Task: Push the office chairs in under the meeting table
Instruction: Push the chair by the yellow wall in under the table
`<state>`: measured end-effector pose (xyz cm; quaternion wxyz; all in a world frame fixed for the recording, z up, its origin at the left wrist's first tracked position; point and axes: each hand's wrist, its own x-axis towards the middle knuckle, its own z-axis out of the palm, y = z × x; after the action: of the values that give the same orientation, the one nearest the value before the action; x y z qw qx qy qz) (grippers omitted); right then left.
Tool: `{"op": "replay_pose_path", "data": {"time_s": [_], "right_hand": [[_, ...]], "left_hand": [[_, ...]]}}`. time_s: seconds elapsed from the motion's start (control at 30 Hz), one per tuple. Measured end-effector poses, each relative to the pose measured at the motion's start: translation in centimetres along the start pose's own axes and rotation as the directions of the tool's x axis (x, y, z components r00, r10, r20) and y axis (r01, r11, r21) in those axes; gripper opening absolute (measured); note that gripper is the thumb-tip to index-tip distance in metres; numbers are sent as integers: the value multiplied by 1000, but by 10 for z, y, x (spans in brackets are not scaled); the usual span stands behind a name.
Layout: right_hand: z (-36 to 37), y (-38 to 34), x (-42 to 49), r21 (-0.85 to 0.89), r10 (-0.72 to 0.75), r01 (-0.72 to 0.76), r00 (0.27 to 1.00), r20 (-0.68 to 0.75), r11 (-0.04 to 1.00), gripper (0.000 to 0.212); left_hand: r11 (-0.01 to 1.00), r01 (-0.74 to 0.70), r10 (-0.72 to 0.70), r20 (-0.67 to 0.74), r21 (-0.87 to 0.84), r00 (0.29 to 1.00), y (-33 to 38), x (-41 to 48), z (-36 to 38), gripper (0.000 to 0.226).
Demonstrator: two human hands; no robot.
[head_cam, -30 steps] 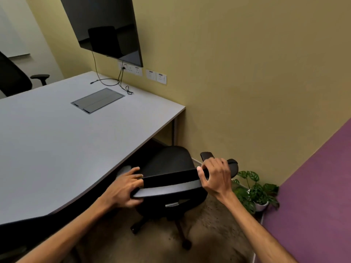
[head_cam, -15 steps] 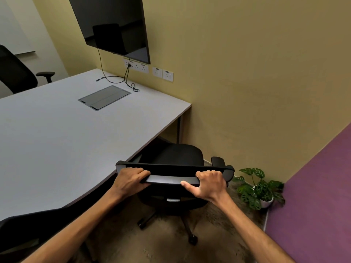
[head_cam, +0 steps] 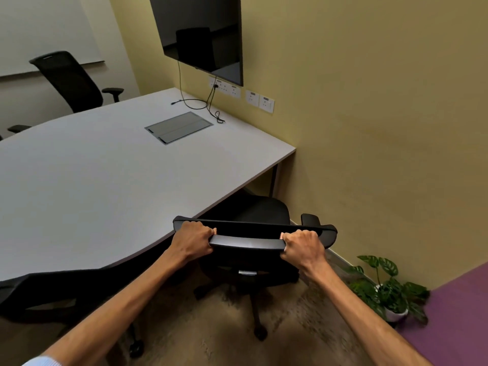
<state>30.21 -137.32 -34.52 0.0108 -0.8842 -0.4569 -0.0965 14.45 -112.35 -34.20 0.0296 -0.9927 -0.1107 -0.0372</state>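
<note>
A black office chair [head_cam: 253,228] stands at the near right corner of the grey meeting table [head_cam: 105,180], its seat partly under the tabletop edge. My left hand [head_cam: 194,240] grips the left end of the chair's top backrest bar. My right hand [head_cam: 302,245] grips the right end of the same bar. The chair's right armrest [head_cam: 310,220] shows beyond the backrest. A second black chair [head_cam: 39,294] sits at the table's near edge on the lower left. A third black chair [head_cam: 71,80] stands at the far side.
A yellow wall runs close on the right with sockets [head_cam: 260,101] and a wall screen [head_cam: 203,35]. A potted plant [head_cam: 388,291] stands on the floor by the wall, next to a purple panel [head_cam: 454,313]. A cable [head_cam: 200,104] and a flap lie on the table.
Both hands shifted from loosely touching the backrest to closed grips on its top bar. The backrest has turned square to me, beside the table edge.
</note>
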Motion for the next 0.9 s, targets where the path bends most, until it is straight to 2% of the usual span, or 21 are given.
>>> {"op": "replay_pose_path", "data": {"time_s": [0.37, 0.5, 0.7, 0.8, 0.9], "right_hand": [[8, 64, 72, 41, -170, 171, 985, -25, 985, 16], [19, 93, 101, 78, -231, 231, 973, -6, 970, 13], [32, 128, 145, 101, -309, 310, 951, -23, 945, 12], [40, 131, 172, 115, -359, 352, 932, 45, 929, 11], [52, 152, 199, 117, -392, 386, 919, 33, 915, 11]], "left_hand": [[980, 199, -199, -25, -17, 980, 28, 44, -3, 12], [964, 267, -266, -86, 1, 960, 42, 67, 6, 15], [933, 359, -359, -19, -7, 933, 54, 103, 11, 10], [916, 401, -400, -76, -8, 913, 49, 115, 12, 11], [897, 442, -441, -57, 5, 896, 55, 140, 18, 15]]}}
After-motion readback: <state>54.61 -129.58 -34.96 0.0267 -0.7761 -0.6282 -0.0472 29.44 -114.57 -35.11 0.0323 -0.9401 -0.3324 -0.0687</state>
